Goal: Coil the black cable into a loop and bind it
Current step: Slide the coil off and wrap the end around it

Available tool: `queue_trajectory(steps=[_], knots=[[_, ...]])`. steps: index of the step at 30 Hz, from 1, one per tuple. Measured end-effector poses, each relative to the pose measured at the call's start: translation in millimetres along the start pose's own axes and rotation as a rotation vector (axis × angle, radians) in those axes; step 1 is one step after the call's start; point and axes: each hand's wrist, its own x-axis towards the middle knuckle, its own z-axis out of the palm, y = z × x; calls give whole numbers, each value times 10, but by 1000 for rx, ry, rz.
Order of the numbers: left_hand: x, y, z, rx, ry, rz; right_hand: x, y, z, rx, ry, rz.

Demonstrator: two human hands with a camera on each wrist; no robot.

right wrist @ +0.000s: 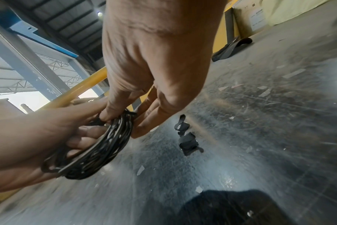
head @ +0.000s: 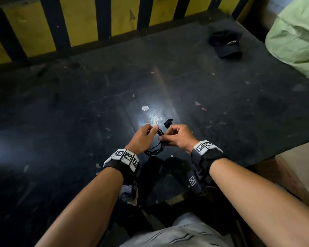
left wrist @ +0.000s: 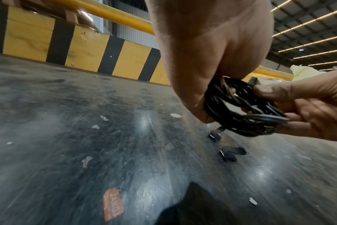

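Observation:
The black cable (head: 154, 147) is wound into a small multi-turn coil (left wrist: 246, 112), held just above the dark table (head: 70, 113). My left hand (head: 144, 135) pinches the coil's far side between thumb and fingers (left wrist: 192, 97). My right hand (head: 177, 136) grips the opposite side, thumb (left wrist: 275, 91) on top and fingers underneath. In the right wrist view the coil (right wrist: 98, 153) runs from the left hand's palm to my right fingers (right wrist: 150, 121). A short black strap (head: 168, 123) (left wrist: 215, 134) (right wrist: 182, 125) shows just beyond the fingers, mirrored in the glossy top; whether it hangs from the coil I cannot tell.
A black cap (head: 225, 43) lies at the table's far right, beside a pale green covered bulk (head: 296, 36). A yellow-and-black striped barrier (head: 78, 24) runs along the far edge. Scraps of tape and an orange sticker (left wrist: 113, 204) dot the table. The table's right edge drops off near my right forearm.

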Motion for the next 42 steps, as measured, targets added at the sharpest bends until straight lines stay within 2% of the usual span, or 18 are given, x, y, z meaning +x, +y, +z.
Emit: queue_trajectory(steps=[6, 10, 12, 14, 16, 19, 21, 25, 31, 36, 42], knots=[[91, -91, -19, 57, 19, 46, 95, -32, -154, -143, -101, 45], [169, -122, -77, 51, 23, 43, 287, -108, -254, -120, 73, 73], [223, -141, -107, 56, 31, 35, 412, -119, -329, -273, 175, 54], [285, -165, -129, 63, 42, 19, 564, -56, -420, -547, 211, 57], [328, -168, -142, 69, 48, 3, 653, 29, -481, -765, 171, 98], [350, -158, -139, 86, 33, -2, 692, 172, -465, -905, 53, 149], [357, -178, -127, 104, 14, 12, 710, 259, -403, -873, 29, 160], [386, -331, -86, 86, -7, -14, 762, 397, -232, -723, 83, 134], [292, -495, -44, 12, 2, -40, 782, 439, -19, -740, 94, 67], [220, -541, -66, 19, 20, -12, 783, 424, 133, -670, 33, 42], [162, -590, -66, -42, 25, 10, 765, 135, 161, -553, -80, 35]])
